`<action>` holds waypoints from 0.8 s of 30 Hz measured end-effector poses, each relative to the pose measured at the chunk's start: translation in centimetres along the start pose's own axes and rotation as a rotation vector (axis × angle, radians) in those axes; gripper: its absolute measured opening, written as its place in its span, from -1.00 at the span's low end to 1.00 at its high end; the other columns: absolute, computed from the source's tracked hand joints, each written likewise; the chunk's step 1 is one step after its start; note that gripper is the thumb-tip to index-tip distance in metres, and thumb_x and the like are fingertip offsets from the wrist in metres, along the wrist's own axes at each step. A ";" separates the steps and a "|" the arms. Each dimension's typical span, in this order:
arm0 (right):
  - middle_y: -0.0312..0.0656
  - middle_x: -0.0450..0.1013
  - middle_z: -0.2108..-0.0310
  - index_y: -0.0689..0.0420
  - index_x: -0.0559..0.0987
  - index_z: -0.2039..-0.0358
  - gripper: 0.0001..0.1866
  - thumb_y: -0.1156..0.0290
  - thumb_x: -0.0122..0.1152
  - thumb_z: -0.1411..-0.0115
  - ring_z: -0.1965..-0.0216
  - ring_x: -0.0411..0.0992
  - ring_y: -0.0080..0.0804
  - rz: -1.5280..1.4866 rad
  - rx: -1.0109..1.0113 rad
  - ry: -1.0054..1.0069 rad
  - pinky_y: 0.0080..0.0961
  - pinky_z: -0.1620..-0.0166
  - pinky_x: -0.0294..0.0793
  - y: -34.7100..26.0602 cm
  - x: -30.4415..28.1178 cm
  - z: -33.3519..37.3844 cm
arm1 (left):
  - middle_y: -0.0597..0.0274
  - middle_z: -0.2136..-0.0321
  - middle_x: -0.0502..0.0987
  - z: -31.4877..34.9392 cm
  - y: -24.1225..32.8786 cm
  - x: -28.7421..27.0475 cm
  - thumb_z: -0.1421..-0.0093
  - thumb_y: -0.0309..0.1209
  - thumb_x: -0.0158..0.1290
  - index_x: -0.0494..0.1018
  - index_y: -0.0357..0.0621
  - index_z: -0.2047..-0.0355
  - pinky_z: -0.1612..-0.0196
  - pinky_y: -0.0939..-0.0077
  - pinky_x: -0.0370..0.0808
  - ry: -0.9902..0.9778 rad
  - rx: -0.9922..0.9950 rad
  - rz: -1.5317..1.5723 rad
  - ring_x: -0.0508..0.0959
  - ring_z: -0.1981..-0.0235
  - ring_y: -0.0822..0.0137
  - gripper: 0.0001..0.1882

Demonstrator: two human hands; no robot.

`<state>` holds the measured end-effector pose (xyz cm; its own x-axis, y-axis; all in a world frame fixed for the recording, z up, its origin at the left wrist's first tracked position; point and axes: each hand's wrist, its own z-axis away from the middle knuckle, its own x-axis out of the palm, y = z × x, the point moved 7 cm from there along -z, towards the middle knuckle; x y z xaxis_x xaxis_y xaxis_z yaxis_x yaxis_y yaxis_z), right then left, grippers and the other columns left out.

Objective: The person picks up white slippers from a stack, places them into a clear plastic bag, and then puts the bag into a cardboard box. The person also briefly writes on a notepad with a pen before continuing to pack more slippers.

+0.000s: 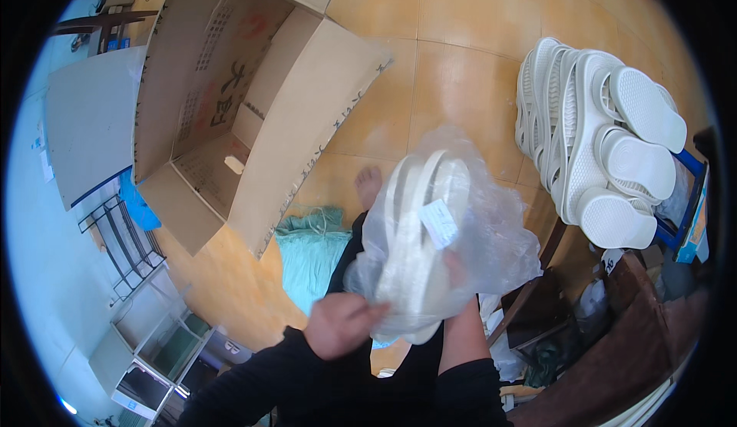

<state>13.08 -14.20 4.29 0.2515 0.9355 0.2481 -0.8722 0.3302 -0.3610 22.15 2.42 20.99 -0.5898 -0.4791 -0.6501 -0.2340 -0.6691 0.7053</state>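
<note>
A clear plastic bag (503, 254) with a paper label is held up in front of me. Inside it are white shoe soles (418, 196), standing close together lengthwise. My left hand (343, 324) is closed, its fingers pinching the bag's lower left edge. On the other side my right hand (456, 275) supports the soles; plastic covers it and blurs its fingers. At the right, a big stack of white soles (583, 135) lies piled in rows, several of them facing outward.
A large cardboard box (299, 120) stands with its flaps spread at the upper left. Beside my bare foot (368, 185) lies a turquoise sack (311, 254). A black wire rack (127, 246) stands at the left wall, and a brown-covered surface (614, 362) is at the lower right.
</note>
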 end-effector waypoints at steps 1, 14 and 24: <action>0.00 0.43 -0.14 0.30 0.26 -0.30 -0.12 0.19 0.47 -0.07 -0.09 0.45 -0.17 -0.002 0.001 -0.002 -0.32 -0.19 0.41 -0.2 0.1 -0.1 | 0.31 0.61 0.34 0.5 -1.4 -0.1 0.06 -0.49 0.27 0.59 -0.10 0.19 0.58 0.37 0.41 0.013 -0.025 0.020 0.45 0.62 0.28 -0.66; 0.01 0.42 -0.15 0.30 0.26 -0.30 -0.10 0.11 0.46 -0.08 -0.09 0.45 -0.13 -0.028 0.066 0.029 -0.30 -0.19 0.40 0.3 -1.9 -0.3 | -0.03 0.41 0.58 -1.2 0.7 -1.3 -0.30 -0.57 -0.03 0.37 -0.20 0.19 0.39 0.21 0.56 0.290 -0.017 0.776 0.60 0.48 0.05 -0.92; 0.02 0.42 -0.16 0.29 0.26 -0.30 -0.08 0.06 0.46 -0.08 -0.09 0.45 -0.10 -0.265 0.015 0.061 -0.28 -0.20 0.40 -1.8 -4.0 -5.4 | 0.32 0.67 0.41 -0.2 2.8 1.1 -0.07 -0.20 0.36 0.56 -0.07 0.46 0.59 0.44 0.42 -0.187 0.028 0.667 0.50 0.67 0.28 -0.74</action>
<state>15.89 -17.88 -0.96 0.4957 0.8229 0.2776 -0.7787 0.5627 -0.2774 20.99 -0.06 22.19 -0.7373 -0.6753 -0.0173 0.2064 -0.2497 0.9461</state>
